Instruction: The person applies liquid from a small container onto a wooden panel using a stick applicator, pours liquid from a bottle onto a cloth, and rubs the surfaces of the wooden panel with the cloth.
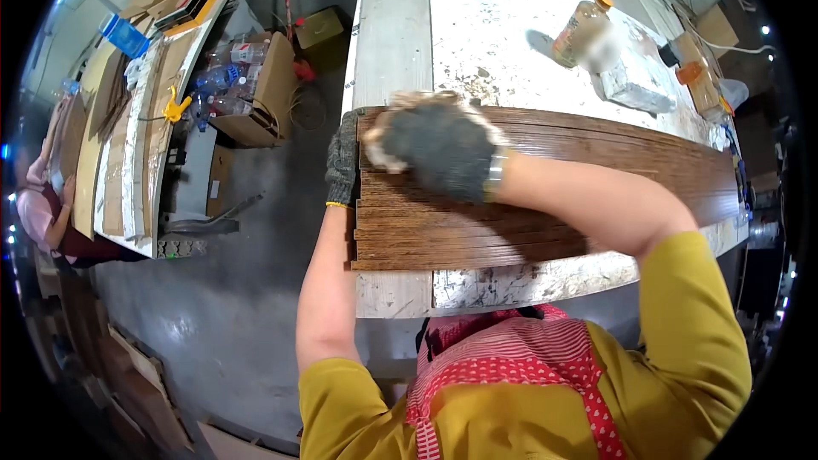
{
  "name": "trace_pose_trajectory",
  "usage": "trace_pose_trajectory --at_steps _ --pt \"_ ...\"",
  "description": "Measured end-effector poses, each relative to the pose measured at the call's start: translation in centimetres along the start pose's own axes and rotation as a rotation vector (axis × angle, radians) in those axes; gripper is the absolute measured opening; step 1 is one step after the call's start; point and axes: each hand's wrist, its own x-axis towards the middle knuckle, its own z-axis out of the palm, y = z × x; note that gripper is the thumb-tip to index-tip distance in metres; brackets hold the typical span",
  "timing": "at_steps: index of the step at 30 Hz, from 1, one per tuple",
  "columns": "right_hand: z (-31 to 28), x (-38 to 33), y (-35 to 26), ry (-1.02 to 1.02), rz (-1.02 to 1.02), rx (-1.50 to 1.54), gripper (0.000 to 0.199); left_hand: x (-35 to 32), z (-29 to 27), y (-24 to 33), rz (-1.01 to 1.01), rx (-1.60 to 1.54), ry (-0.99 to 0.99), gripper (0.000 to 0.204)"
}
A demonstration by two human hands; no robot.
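Note:
Dark brown wooden planks (588, 149) lie side by side in a row across the table in front of me. My left hand (342, 158), in a grey knit glove with a yellow cuff, is pressed along their left end, its fingers stretched out away from me. My right hand (443, 149), also in a dark glove, is blurred by motion over the planks' far left part. Under and around its fingers bunches a beige and brown cloth rag (388, 149), touching the wood. The right fingertips are partly hidden by the rag.
On the stained white table (494, 21) stand a bottle with an orange cap (582, 32) and a whitish block-shaped container (637, 77). At left, a cardboard box of plastic bottles (264, 94) sits beside another bench with a yellow clamp (176, 105). A person (43, 213) stands at the far left.

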Motion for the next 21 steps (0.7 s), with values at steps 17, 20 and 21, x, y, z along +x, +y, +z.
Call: trace_pose_trajectory --at_steps 17,20,21 --pt "4.0 -10.5 7.4 0.289 0.116 -0.165 0.022 -5.2 5.2 6.8 0.289 0.375 0.095 0.046" --pt "4.0 -8.5 5.9 0.452 0.050 -0.026 0.018 -3.0 3.6 4.6 0.549 1.053 0.114 0.044" --pt "3.8 -6.1 4.2 0.406 -0.006 -0.021 0.012 -2.1 3.0 3.6 0.464 1.033 0.111 0.044"
